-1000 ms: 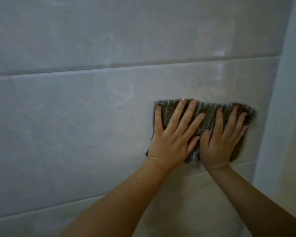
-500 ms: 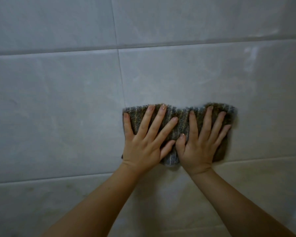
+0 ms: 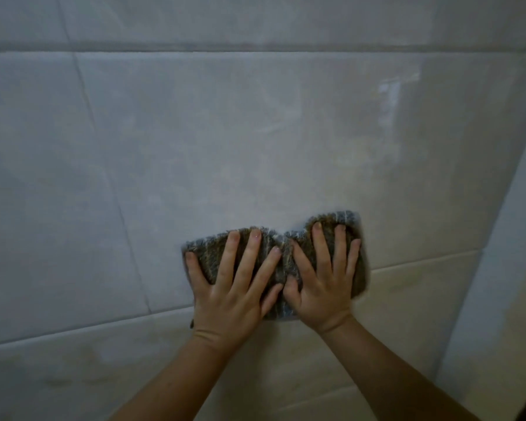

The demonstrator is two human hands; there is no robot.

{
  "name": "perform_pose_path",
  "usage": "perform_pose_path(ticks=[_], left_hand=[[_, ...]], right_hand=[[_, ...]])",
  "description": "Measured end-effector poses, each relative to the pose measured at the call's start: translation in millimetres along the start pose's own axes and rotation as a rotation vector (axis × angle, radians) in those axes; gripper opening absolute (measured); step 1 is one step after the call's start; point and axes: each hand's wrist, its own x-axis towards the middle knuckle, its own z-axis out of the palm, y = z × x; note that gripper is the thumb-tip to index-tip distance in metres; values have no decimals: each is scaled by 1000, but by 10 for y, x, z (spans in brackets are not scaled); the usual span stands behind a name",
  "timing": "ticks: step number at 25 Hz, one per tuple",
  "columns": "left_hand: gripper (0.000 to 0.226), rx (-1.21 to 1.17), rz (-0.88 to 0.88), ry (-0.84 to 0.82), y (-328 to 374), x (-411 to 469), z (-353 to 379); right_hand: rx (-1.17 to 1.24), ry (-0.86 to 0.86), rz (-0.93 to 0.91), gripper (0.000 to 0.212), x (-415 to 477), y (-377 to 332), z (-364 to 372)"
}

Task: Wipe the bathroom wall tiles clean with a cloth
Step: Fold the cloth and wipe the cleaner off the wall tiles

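A dark striped cloth (image 3: 208,258) lies flat against the grey wall tiles (image 3: 225,147), bunched up in the middle. My left hand (image 3: 231,296) presses its left half with fingers spread. My right hand (image 3: 322,287) presses the right half, which sits slightly higher. Both palms cover most of the cloth. The cloth sits at the bottom of a large tile, just above a horizontal grout line (image 3: 422,259).
A vertical grout line (image 3: 104,177) runs left of the cloth. Another horizontal joint (image 3: 255,47) crosses near the top. A pale smear or reflection (image 3: 389,95) shows at the upper right. The wall meets a side wall at the corner (image 3: 498,268) on the right.
The cloth slid left along the tile, then back a little to the right. It is now bunched in the middle, with the right half raised.
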Motion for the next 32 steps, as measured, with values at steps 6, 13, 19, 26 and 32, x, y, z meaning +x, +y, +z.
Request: perform_pose_path(ticks=[6, 13, 19, 26, 32], left_hand=[[59, -112, -10, 23, 1171, 424, 172], [59, -151, 26, 9, 1817, 775, 294], [63, -63, 109, 58, 1707, 575, 366], [66, 80, 52, 105, 1065, -347, 374], [66, 103, 8, 76, 71, -1325, 261]], right_hand=[[-18, 48, 1, 59, -270, 1180, -96], [-40, 98, 209, 60, -559, 1840, -90], [-39, 105, 360, 63, -797, 1666, -24], [-32, 84, 342, 70, -1276, 600, 207], [4, 100, 185, 67, -1447, -634, 414]])
